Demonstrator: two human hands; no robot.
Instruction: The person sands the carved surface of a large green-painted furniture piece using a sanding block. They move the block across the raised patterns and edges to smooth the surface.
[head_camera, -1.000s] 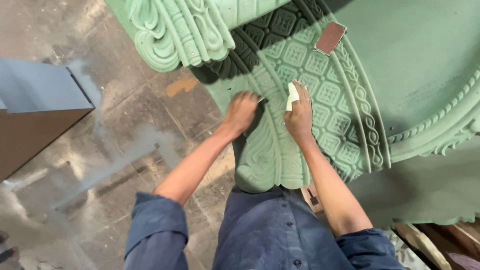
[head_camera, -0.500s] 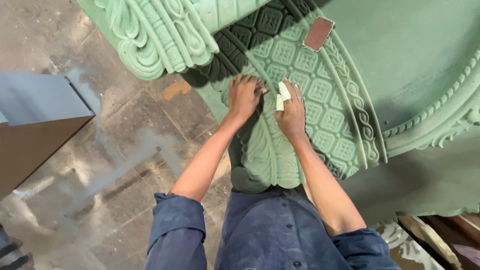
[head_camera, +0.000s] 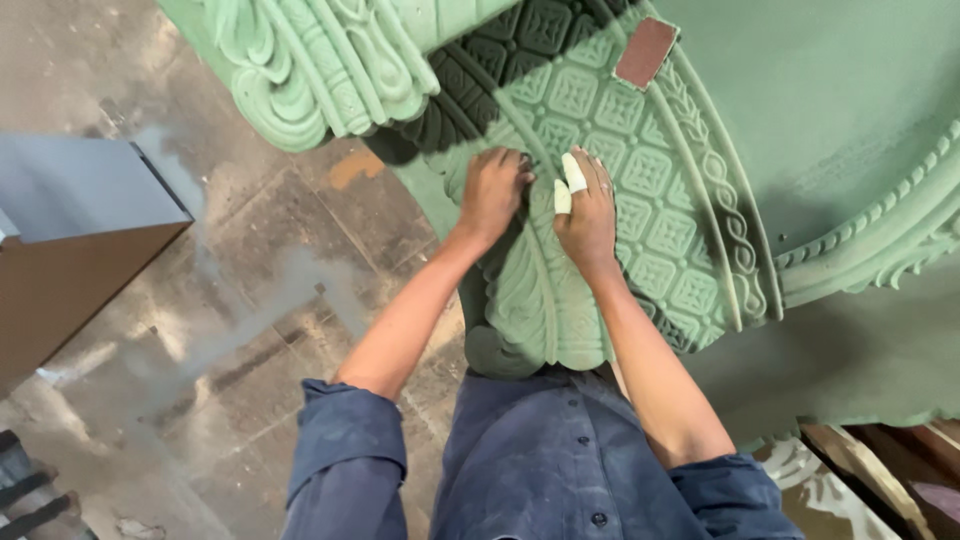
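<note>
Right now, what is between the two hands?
In the head view, only the green carved panel lies between the left hand and the right hand: a narrow raised rib of it, nothing else.

Green lattice-patterned carved panel (head_camera: 640, 190)

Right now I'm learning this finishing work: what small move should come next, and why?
Probably slide the right hand with its folded pale sandpaper further along the groove of the green carved panel, since the left hand already braces beside it.
</note>
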